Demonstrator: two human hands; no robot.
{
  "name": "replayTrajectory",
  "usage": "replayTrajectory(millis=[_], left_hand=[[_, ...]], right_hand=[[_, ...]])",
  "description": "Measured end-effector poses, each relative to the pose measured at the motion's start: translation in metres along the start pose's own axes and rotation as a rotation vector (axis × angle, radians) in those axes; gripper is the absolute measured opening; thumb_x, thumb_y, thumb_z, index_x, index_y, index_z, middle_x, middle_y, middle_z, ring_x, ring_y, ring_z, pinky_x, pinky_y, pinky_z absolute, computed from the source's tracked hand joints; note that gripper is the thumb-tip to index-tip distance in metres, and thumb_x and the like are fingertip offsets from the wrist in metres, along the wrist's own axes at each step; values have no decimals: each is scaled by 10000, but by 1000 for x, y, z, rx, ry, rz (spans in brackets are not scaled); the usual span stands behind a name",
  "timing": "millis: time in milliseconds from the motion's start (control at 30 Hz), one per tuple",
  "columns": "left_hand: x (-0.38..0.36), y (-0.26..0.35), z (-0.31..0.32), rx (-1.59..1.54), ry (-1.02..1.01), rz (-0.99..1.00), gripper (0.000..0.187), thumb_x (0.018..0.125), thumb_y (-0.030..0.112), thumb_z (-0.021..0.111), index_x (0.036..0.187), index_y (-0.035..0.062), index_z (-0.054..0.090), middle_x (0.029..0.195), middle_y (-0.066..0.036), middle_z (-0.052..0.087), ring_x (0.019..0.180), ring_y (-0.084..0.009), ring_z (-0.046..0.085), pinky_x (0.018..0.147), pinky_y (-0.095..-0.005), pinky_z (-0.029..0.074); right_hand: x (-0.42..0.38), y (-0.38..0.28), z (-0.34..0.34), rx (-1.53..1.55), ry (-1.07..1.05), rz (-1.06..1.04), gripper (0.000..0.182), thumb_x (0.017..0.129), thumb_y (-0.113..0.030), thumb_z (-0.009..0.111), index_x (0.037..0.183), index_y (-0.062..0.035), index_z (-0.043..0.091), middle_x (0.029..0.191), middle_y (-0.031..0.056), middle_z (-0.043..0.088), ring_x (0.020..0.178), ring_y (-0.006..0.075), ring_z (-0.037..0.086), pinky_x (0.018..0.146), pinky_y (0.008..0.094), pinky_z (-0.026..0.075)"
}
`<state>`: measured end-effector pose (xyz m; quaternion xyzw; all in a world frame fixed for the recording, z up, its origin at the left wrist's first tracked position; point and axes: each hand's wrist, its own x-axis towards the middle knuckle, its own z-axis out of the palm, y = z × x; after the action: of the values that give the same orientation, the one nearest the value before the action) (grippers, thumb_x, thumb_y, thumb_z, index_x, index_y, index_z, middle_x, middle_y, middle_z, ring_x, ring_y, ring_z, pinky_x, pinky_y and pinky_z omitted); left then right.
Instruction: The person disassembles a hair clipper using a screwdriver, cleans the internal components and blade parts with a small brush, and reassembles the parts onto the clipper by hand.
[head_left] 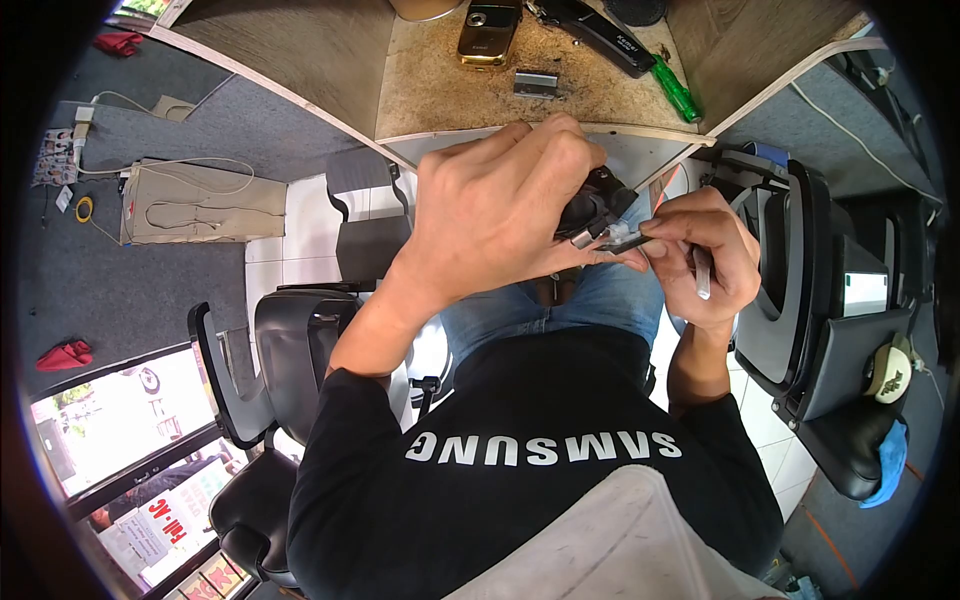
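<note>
My left hand is wrapped round a black hair clipper, its fingers over the top and its thumb stretched underneath. Most of the clipper's body is hidden by that hand. At the clipper's near end show a small metal part and a whitish piece with a dark edge. The thumb and index finger of my right hand pinch at this dark-edged end. A slim silvery rod is tucked in the curled fingers of the same hand; its other end is hidden.
Above my hands, the wooden shelf bears a gold-and-black shaver, another black clipper, a green-handled screwdriver and a small blade piece. Black salon chairs stand left and right. A cardboard piece lies at left.
</note>
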<state>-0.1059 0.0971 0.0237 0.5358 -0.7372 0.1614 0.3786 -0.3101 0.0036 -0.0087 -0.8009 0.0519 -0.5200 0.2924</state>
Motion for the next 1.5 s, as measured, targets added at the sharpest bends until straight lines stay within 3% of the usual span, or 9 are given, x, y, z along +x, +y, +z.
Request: replayTrajectory(millis=[1267,1500], left_hand=[[-1,-1,0,35,21,35,826,550,600,958,1054,32,633,929,-79,758,747,-210,743,607,-294,570],[-2,-5,-2,-9,36,97,654,666,423,943,1094,41,629,930,-91,749,732,-247,727,582,-301,541]], right_hand=[[-3,-1,4,71,30,98,218,784,99,817,967,27,723,824,122,719,623,119,589,513,234,409],[-3,-4,4,68,29,98,217,778,109,808,955,22,718,820,122,713,645,147,637,519,244,437]])
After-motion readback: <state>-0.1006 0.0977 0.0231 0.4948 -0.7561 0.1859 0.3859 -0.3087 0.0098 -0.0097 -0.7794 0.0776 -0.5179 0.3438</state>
